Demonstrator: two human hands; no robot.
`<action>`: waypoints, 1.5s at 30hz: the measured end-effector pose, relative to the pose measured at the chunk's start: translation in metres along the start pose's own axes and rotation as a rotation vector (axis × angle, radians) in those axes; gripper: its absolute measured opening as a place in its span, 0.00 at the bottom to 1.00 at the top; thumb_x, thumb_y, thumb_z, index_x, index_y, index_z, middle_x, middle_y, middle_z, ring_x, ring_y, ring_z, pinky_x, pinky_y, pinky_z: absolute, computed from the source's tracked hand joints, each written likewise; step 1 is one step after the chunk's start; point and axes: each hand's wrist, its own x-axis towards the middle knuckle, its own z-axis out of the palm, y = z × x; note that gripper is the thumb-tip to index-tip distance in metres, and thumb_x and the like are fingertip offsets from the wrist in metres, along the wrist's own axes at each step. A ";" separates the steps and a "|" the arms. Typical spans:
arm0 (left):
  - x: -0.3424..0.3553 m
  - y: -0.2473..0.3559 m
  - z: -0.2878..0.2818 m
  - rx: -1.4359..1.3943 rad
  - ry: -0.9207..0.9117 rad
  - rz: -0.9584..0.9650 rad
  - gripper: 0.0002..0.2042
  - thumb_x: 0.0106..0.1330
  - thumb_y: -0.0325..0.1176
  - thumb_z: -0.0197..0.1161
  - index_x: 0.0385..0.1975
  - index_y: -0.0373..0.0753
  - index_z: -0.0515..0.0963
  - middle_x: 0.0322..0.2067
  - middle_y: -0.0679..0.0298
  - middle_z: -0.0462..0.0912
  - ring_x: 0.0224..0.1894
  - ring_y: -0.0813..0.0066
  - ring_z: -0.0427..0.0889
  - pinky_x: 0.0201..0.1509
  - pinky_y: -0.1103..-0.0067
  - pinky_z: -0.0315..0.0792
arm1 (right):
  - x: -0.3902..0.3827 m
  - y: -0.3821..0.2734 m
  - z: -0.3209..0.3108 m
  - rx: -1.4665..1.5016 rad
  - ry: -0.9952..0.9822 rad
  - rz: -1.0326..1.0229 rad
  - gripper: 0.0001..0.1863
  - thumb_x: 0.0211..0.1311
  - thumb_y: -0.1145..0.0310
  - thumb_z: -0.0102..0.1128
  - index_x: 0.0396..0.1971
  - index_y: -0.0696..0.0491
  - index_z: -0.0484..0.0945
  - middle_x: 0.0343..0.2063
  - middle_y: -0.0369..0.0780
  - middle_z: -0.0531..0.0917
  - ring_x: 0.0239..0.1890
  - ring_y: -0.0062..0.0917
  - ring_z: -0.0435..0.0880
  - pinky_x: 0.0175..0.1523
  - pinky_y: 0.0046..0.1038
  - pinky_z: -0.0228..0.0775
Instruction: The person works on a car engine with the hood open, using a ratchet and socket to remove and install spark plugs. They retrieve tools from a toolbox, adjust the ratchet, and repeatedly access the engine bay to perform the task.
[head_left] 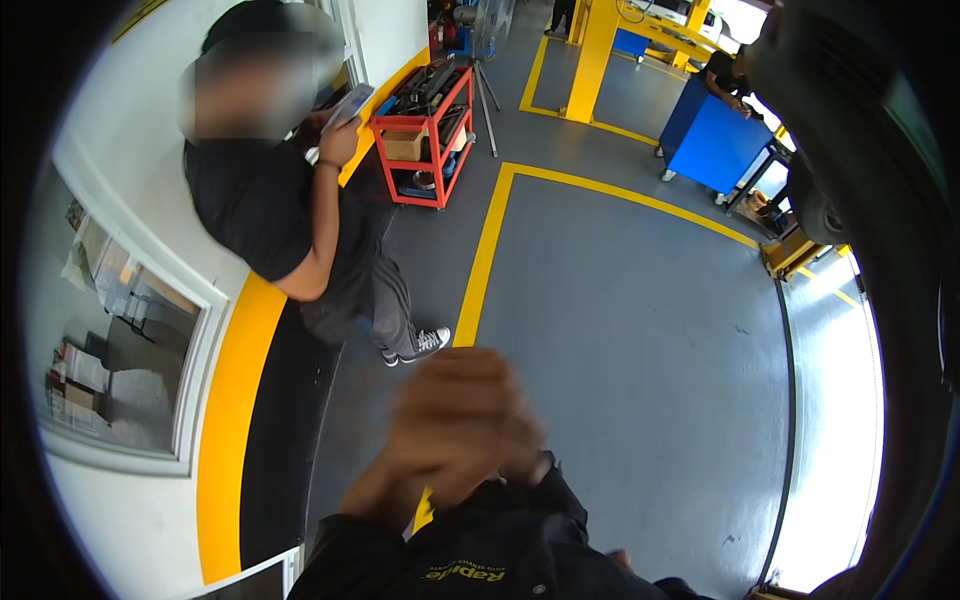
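Observation:
My left hand (458, 428) is raised close to the camera at lower centre. It is blurred, and its fingers are curled in with nothing showing inside them. Its wrist runs down into a dark jacket sleeve (470, 545). Only a small tip of my right hand (618, 557) peeks out over the jacket at the bottom edge, too little to tell its state. Beyond the hand lies the grey workshop floor (640, 340) with a yellow painted line (482, 265).
A person in a black shirt (265, 205) stands against the left wall holding a phone (350, 100). Behind them is a red tool cart (430, 140). Another person leans on a blue cabinet (712, 142). A yellow lift post (597, 55) and a raised car's tyre (850, 120) are far right.

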 end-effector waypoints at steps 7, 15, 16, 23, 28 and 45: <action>-0.053 -0.306 0.004 0.190 -0.956 -1.315 0.21 0.74 0.46 0.59 0.59 0.38 0.78 0.52 0.54 0.84 0.57 0.54 0.82 0.60 0.62 0.75 | 0.178 -0.027 -0.665 0.754 0.739 -0.035 0.22 0.73 0.53 0.52 0.45 0.56 0.85 0.44 0.51 0.88 0.49 0.52 0.86 0.53 0.46 0.78; 0.018 -0.663 -0.087 0.300 -0.809 -1.810 0.20 0.76 0.44 0.58 0.57 0.36 0.80 0.55 0.45 0.83 0.59 0.46 0.80 0.64 0.59 0.73 | 0.356 -0.090 -1.085 0.825 0.676 -0.121 0.15 0.71 0.66 0.55 0.51 0.52 0.85 0.34 0.41 0.90 0.37 0.31 0.89 0.45 0.34 0.80; 0.059 -0.716 -0.100 0.329 -0.777 -1.686 0.20 0.75 0.46 0.58 0.55 0.36 0.80 0.55 0.44 0.82 0.58 0.43 0.80 0.62 0.57 0.74 | 0.368 -0.090 -1.101 0.690 0.677 -0.177 0.15 0.71 0.64 0.56 0.50 0.51 0.85 0.37 0.43 0.90 0.40 0.37 0.89 0.47 0.38 0.80; 0.355 -1.094 -0.136 0.169 -0.355 -1.172 0.17 0.80 0.40 0.55 0.57 0.36 0.79 0.50 0.50 0.86 0.55 0.52 0.85 0.59 0.64 0.78 | 0.439 -0.034 -1.184 0.671 0.331 0.104 0.14 0.65 0.58 0.60 0.44 0.47 0.88 0.38 0.48 0.90 0.45 0.48 0.89 0.50 0.46 0.80; 0.401 -1.394 -0.150 0.429 -0.625 -1.011 0.14 0.79 0.39 0.56 0.52 0.37 0.82 0.46 0.51 0.87 0.49 0.51 0.87 0.53 0.65 0.80 | 0.557 0.035 -1.271 0.638 0.049 0.437 0.19 0.54 0.65 0.72 0.47 0.55 0.88 0.47 0.50 0.89 0.56 0.42 0.87 0.59 0.42 0.81; 0.327 -1.763 -0.193 -0.223 0.452 -2.309 0.05 0.70 0.30 0.59 0.35 0.39 0.80 0.23 0.62 0.77 0.26 0.65 0.80 0.27 0.68 0.73 | 1.059 -0.087 -2.390 0.603 0.687 -0.382 0.15 0.68 0.61 0.58 0.45 0.53 0.88 0.28 0.44 0.90 0.33 0.37 0.91 0.45 0.39 0.81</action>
